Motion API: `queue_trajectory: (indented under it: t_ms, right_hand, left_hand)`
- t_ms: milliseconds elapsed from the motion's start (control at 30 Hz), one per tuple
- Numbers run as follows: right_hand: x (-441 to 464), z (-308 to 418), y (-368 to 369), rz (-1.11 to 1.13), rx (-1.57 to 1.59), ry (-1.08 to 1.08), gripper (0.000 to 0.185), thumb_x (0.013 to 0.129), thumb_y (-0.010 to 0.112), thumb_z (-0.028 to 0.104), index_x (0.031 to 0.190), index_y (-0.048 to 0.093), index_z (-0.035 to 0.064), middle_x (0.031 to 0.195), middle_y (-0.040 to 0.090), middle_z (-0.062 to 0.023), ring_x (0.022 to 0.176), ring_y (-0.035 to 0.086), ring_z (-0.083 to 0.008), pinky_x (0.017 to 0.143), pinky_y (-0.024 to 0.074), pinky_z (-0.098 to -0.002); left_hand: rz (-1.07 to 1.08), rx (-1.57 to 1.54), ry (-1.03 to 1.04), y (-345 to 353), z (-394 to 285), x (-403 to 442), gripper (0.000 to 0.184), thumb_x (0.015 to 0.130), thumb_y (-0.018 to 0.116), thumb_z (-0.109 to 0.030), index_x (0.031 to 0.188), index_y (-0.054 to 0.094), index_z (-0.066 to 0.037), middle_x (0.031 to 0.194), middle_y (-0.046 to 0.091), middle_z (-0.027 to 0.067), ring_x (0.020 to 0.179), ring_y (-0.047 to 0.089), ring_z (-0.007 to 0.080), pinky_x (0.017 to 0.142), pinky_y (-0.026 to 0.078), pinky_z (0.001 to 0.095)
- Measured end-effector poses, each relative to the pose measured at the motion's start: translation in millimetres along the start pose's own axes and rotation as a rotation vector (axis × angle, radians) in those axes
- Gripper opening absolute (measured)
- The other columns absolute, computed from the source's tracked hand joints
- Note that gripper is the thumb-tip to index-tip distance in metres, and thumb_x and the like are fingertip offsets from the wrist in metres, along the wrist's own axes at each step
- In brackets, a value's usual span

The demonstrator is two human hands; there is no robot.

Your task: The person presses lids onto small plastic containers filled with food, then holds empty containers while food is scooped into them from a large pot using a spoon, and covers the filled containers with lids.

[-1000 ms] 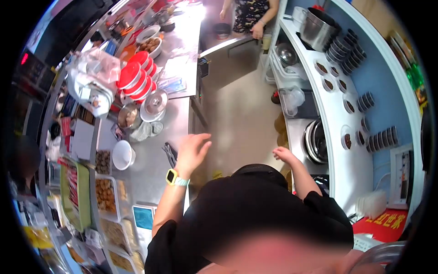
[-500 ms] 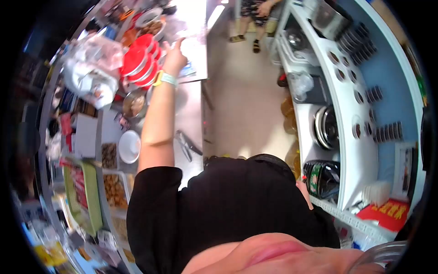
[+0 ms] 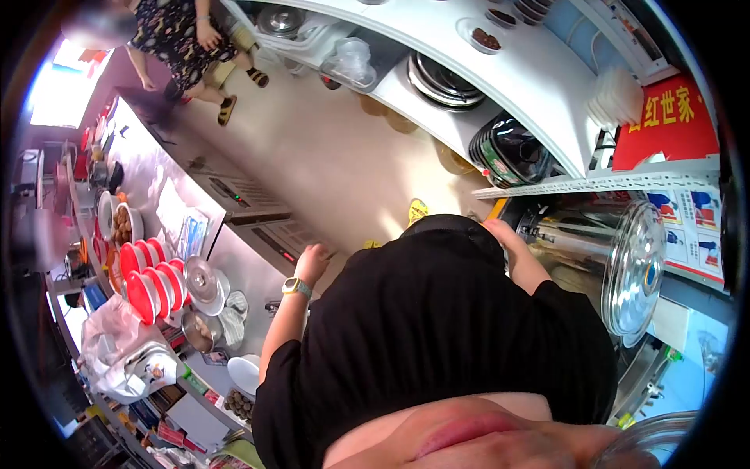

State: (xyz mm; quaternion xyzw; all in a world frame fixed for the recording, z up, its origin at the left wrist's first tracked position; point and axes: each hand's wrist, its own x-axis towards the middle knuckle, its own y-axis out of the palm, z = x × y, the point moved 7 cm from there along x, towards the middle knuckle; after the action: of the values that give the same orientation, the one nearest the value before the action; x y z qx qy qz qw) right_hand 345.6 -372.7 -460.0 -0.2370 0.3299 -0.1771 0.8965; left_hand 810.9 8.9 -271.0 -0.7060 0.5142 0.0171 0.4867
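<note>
My left hand (image 3: 315,263), with a watch on its wrist, hangs beside the steel counter's front edge. Its fingers are loosely bent and nothing shows in them. Close to my right side, my right hand (image 3: 498,232) is partly hidden by my black shirt; the fingers that show look relaxed and hold nothing visible. Nearest to it stands a big shiny steel pot (image 3: 570,242) with a glass lid (image 3: 641,266). On the counter (image 3: 250,270) beyond my left hand are red-and-white bowls (image 3: 144,293) in stacks and a lidded pot (image 3: 205,285).
Another person (image 3: 176,47) in a patterned dress stands at the far end of the aisle floor (image 3: 312,125). White shelves (image 3: 547,102) on the right hold black-and-steel dishes (image 3: 445,82) and a dark container (image 3: 508,148). A plastic bag (image 3: 117,336) lies at the left.
My left hand has drawn back from the red-and-white bowls to my side. My view has turned to the right, bringing in the big pot and more of the other person.
</note>
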Motion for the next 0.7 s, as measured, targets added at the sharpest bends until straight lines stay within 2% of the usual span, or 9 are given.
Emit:
queue_trajectory:
  t_ms: [33,67,167,233,300,367,467,600,700]
  right_hand:
    - [-10.6,-58.7,10.3,-0.043,0.516,0.370,0.023,0.090,0.052,0.020,0.081,0.065,0.0032,0.059,0.056,-0.0059,0.049,0.054,-0.0217,0.049,0.0444,-0.0371]
    - [-16.4,-49.2,0.5,-0.043,0.519,0.369,0.023,0.090,0.052,0.020,0.081,0.065,0.0032,0.059,0.056,-0.0059,0.049,0.054,-0.0217,0.049,0.0444,-0.0371]
    - [-42.2,-29.6,-29.6,-0.015,0.535,0.545,0.015,0.083,0.059,0.015,0.072,0.063,0.0050,0.062,0.058,-0.0053,0.050,0.054,-0.0190,0.047,0.0406,-0.0361]
    - [-29.8,-16.0,-39.6,-0.005,0.622,0.445,0.011,0.081,0.063,0.014,0.076,0.064,0.0050,0.062,0.059,-0.0047,0.053,0.055,-0.0170,0.049,0.0417,-0.0337]
    - [-7.9,-21.9,-43.2,0.069,0.872,0.417,0.021,0.074,0.073,0.014,0.090,0.067,0.0028,0.070,0.063,-0.0052,0.063,0.057,-0.0137,0.060,0.0460,-0.0290]
    - [10.9,-21.9,-60.8,0.044,0.819,0.359,0.023,0.076,0.072,0.017,0.093,0.067,0.0024,0.076,0.065,-0.0063,0.068,0.058,-0.0146,0.064,0.0469,-0.0300]
    - [36.3,-7.3,-89.7,-0.015,0.567,0.309,0.026,0.082,0.067,0.023,0.098,0.067,0.0023,0.088,0.068,-0.0078,0.080,0.061,-0.0170,0.073,0.0477,-0.0321]
    - [47.2,-1.1,-118.3,-0.105,0.195,0.242,0.030,0.092,0.054,0.028,0.102,0.066,0.0034,0.095,0.068,-0.0089,0.091,0.062,-0.0211,0.081,0.0475,-0.0359]
    - [52.0,-32.3,-107.8,-0.070,0.320,0.351,0.031,0.095,0.050,0.028,0.103,0.066,0.0024,0.095,0.068,-0.0092,0.091,0.062,-0.0237,0.082,0.0473,-0.0370]
  left_hand:
    - [0.107,-0.001,-0.081,6.5,-5.8,3.3,0.036,0.074,0.065,-0.008,0.110,0.061,-0.011,0.133,0.048,0.0208,0.116,0.053,0.0354,0.094,0.047,0.0425]
    - [0.209,0.004,-0.168,12.1,-7.7,6.3,0.034,0.076,0.066,-0.011,0.109,0.062,-0.012,0.127,0.055,0.0178,0.111,0.057,0.0323,0.092,0.048,0.0406]
    - [-0.026,0.190,0.093,8.9,-36.9,20.9,0.042,0.077,0.067,-0.013,0.118,0.059,-0.015,0.111,0.065,0.0145,0.099,0.064,0.0320,0.088,0.051,0.0395]
    - [0.010,-0.149,0.027,30.0,1.7,71.3,0.052,0.075,0.060,-0.002,0.124,0.057,-0.018,0.126,0.059,0.0120,0.109,0.060,0.0313,0.090,0.051,0.0376]
    - [-0.100,-0.014,-0.018,19.5,-12.4,86.0,0.055,0.073,0.058,0.002,0.123,0.058,-0.019,0.133,0.053,0.0120,0.109,0.061,0.0307,0.089,0.051,0.0374]
    - [-0.085,0.124,-0.034,34.4,12.9,113.6,0.062,0.068,0.054,0.007,0.123,0.059,-0.021,0.150,0.032,0.0139,0.105,0.063,0.0290,0.087,0.053,0.0365]
    - [-0.020,0.245,-0.226,33.8,1.7,117.5,0.064,0.068,0.054,0.007,0.125,0.059,-0.023,0.154,0.024,0.0129,0.112,0.060,0.0264,0.089,0.052,0.0345]
    - [-0.043,0.448,-0.522,9.7,-40.5,96.2,0.067,0.069,0.059,0.004,0.130,0.056,-0.024,0.157,0.017,0.0112,0.136,0.037,0.0268,0.101,0.043,0.0306]
    - [-0.060,0.148,-0.390,40.6,27.9,128.3,0.066,0.069,0.060,0.003,0.129,0.056,-0.025,0.156,0.018,0.0115,0.140,0.029,0.0266,0.105,0.039,0.0312]
